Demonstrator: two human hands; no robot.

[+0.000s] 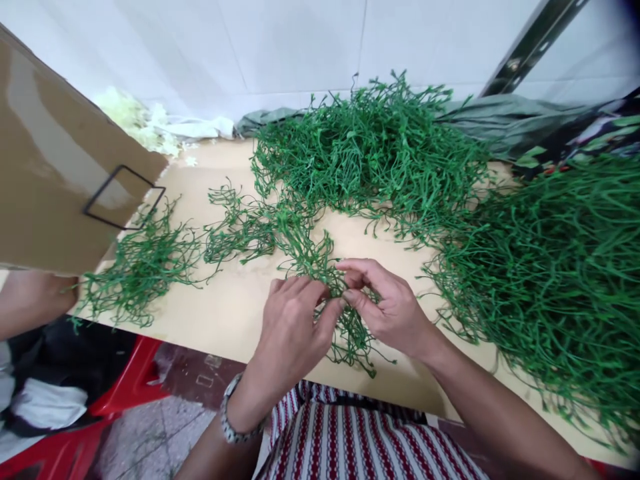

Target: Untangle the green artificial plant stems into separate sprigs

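Note:
Both hands meet over a small bunch of thin green artificial stems point(353, 340) near the front edge of the table. My left hand point(297, 323) is closed, its thumb and forefinger pinching the stems at the middle of the bunch. Close against it, my right hand point(383, 303) pinches the same stems between thumb and fingers, with the forefinger reaching over them. The exact stem under the fingertips is hidden. More loose green stems point(305, 250) lie just beyond the hands and run leftward across the table.
Large heaps of green stems lie at the back point(370, 147) and right point(560, 287). At left, a cardboard panel point(60, 160) with a black wire frame point(123, 197) stands beside another stem pile point(145, 267). Another person's arm point(37, 300) rests there, above a red stool point(130, 377).

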